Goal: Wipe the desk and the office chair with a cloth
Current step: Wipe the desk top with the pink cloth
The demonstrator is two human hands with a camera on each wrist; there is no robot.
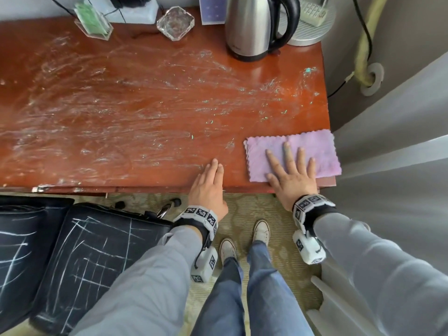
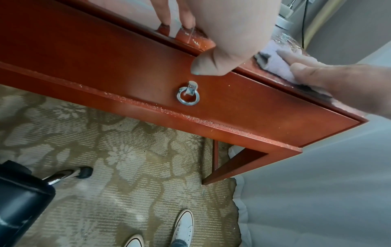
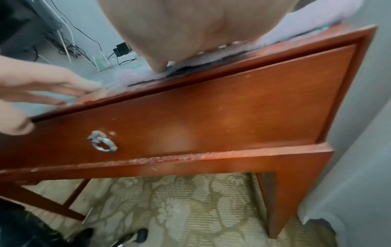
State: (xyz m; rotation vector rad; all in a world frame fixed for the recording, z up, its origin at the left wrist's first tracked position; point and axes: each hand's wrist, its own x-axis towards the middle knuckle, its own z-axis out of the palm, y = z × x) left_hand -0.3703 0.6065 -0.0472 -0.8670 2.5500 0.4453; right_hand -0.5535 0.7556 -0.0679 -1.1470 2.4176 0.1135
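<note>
A pink-purple cloth (image 1: pixel 303 151) lies flat on the near right corner of the reddish wooden desk (image 1: pixel 145 98). My right hand (image 1: pixel 291 170) presses on it with fingers spread straight. My left hand (image 1: pixel 208 183) rests flat on the desk's front edge, just left of the cloth, holding nothing. The desk top is smeared with wet, whitish streaks. The black office chair (image 1: pixel 80 258) with white scribbles on its seat stands at the lower left. In the left wrist view the cloth (image 2: pixel 279 66) shows under my right hand's fingers (image 2: pixel 317 73). The right wrist view shows the cloth (image 3: pixel 306 21) on the desk corner.
At the back of the desk stand a steel kettle (image 1: pixel 252 27), a glass ashtray (image 1: pixel 175 23), a clear holder with green sticks (image 1: pixel 93 20) and a round grey base (image 1: pixel 310 27). A grey curtain (image 1: pixel 392 141) hangs right of the desk. A drawer with a ring pull (image 2: pixel 188 96) sits below.
</note>
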